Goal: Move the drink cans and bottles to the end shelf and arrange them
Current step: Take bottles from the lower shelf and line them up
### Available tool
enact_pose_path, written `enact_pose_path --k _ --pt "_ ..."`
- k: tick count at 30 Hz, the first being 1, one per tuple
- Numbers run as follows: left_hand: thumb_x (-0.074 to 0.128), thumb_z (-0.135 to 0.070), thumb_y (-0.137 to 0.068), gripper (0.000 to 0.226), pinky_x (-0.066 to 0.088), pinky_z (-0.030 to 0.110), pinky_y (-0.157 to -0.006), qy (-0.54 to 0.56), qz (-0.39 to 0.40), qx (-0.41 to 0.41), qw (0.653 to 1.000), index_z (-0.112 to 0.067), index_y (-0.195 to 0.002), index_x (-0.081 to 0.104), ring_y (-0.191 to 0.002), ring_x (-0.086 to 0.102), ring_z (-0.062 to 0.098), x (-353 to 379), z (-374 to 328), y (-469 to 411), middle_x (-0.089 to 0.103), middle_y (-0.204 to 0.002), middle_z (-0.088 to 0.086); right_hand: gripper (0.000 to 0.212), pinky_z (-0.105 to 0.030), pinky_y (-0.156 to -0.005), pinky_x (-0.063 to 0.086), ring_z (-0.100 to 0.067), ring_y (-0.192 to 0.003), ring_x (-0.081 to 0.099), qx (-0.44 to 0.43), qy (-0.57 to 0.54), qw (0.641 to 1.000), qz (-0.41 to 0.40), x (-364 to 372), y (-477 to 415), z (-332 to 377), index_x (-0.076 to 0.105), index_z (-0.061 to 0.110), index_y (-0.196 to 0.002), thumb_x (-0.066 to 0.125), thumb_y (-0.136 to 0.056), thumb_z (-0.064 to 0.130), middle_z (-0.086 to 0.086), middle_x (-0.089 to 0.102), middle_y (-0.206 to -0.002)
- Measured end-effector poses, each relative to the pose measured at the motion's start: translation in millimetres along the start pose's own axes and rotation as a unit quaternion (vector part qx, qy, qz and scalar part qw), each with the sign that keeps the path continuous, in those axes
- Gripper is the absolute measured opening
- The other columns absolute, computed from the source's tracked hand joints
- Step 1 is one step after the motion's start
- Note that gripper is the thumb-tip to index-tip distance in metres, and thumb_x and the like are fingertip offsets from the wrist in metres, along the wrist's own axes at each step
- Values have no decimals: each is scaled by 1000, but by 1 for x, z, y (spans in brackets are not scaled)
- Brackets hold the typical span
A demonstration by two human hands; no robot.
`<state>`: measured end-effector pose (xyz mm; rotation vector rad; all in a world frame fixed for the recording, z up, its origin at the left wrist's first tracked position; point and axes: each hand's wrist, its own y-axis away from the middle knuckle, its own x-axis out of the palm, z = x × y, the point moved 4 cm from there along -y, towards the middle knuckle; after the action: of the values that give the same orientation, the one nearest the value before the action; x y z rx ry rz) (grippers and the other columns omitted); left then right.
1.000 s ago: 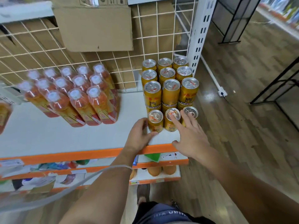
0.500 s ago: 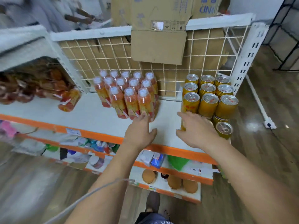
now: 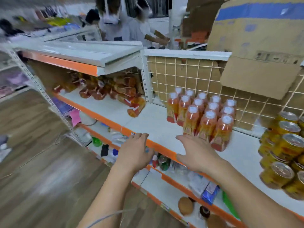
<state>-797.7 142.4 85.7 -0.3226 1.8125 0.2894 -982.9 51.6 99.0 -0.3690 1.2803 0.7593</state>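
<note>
White orange-edged shelf (image 3: 156, 124) carries bottles (image 3: 202, 119) at one o'clock, cans (image 3: 283, 150) at three; wood floor (image 3: 32, 153) at nine. Left hand (image 3: 134, 153) and right hand (image 3: 197, 153): grip slack, empty.

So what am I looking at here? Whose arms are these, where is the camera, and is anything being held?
No machine here: these are a person's bare arms, filmed by one wide-angle camera worn on their head, looking forward and down. On the white shop shelf stands a block of orange drink bottles with white caps; golden cans are stacked at the right. A heap of bottles lies on the neighbouring shelf to the left. The left hand is at the shelf's orange front edge, the right hand just in front of the bottles. Both are open and hold nothing.
</note>
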Motion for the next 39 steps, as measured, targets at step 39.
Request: enact_pose_path --k 39 --pt "54 -52 -96 51 42 40 -100 -20 -27 -236 971 -29 -140 47 -126 50 28 -86 357 -123 57 -137 -2 63 -37 -103 45 -25 -131 50 -192 20 976 101 59 -363 285 39 25 -150 58 -93 46 0 50 -146"
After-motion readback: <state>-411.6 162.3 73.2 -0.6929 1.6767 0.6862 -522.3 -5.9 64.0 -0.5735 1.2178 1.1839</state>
